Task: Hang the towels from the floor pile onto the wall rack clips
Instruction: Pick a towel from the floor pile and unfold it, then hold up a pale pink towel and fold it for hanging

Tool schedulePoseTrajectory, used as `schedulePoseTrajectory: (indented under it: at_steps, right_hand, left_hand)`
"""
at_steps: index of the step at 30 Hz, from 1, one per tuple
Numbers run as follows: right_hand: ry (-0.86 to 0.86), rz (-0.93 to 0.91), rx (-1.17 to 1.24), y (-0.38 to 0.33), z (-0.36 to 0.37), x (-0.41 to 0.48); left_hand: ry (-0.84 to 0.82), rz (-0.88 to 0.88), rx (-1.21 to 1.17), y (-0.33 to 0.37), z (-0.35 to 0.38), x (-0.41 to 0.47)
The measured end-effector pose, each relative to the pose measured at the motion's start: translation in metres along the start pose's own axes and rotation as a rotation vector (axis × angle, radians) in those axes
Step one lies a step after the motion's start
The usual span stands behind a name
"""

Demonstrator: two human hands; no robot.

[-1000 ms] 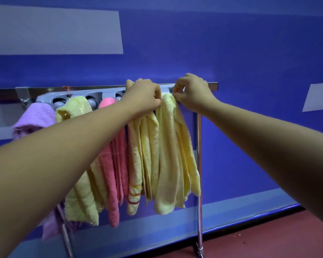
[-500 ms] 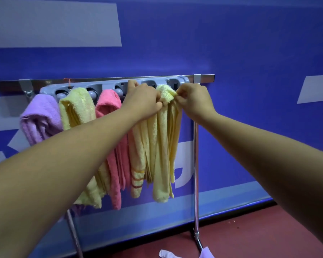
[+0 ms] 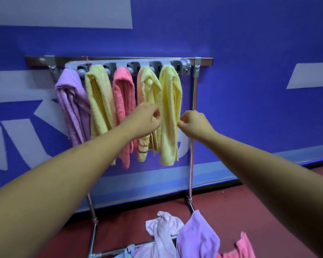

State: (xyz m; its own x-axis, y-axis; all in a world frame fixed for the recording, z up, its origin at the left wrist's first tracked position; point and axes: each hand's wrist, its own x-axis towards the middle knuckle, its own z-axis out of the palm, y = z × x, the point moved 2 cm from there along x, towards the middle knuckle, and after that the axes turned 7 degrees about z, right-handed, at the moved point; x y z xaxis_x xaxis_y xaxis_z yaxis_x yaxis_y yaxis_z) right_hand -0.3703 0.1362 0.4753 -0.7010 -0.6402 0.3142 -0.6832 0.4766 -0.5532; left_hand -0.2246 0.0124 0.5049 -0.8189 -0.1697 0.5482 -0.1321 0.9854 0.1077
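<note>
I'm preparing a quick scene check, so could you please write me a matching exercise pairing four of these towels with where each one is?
Things:
1. white towel
2. striped towel
3. hung purple towel
4. hung pink towel

Places:
A. leftmost on the rack
B. middle of the five on the rack
C. on the floor
D. fourth from the left on the rack

Pairs: 1-C, 2-D, 3-A, 4-B.

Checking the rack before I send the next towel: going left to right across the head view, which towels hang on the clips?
Purple towel → yellow towel → pink towel → striped towel → pale yellow towel.
</note>
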Motion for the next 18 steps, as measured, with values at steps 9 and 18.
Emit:
schedulePoseTrajectory:
  at_steps: [9, 18]
  right_hand:
    - [-0.29, 0.097, -0.012, 0.033, 0.129, -0.112]
    - [-0.521, 0.242, -0.045, 0.097, 0.255, -0.197]
  left_hand:
    - [-0.328, -0.348, -0.156, -0.019, 0.086, -0.159]
    - [-0.507, -0.635, -0.313, -0.032, 0.186, -0.299]
